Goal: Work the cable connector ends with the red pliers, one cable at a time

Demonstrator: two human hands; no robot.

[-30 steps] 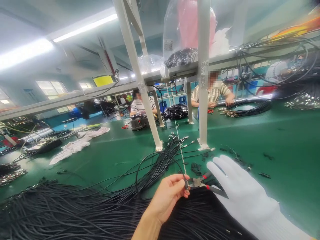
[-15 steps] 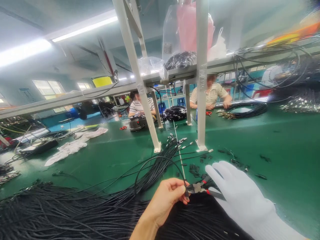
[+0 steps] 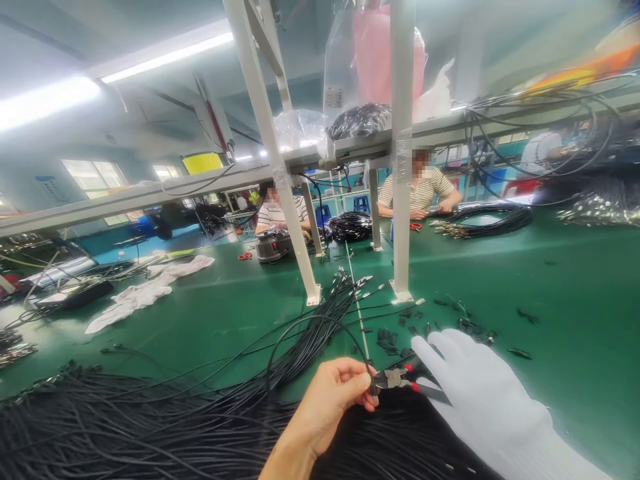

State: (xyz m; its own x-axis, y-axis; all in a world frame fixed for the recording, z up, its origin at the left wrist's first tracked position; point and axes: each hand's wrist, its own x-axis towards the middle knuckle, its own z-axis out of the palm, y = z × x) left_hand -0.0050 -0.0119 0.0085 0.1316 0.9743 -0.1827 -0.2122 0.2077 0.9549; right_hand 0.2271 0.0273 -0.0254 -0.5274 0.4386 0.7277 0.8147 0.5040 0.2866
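Observation:
Between thumb and fingers, my bare left hand pinches the end of a black cable, which arches up and back to the left. My right hand, in a white glove, is closed around the handles of cutting pliers with red on the grips. The jaws of the pliers reach the cable end right beside my left fingertips. Whether the jaws are fully closed on it, I cannot tell. A large heap of black cables lies below and left of my hands, and a bundle with metal ends lies behind.
Small black pieces are scattered on the green table. White posts of a shelf stand ahead. A white cloth lies on the left. Two people in striped shirts sit across the table, near a cable coil.
The view has shifted very slightly. Both hands, the cable and the pliers hold nearly the same place, with the plier jaws still at the cable end.

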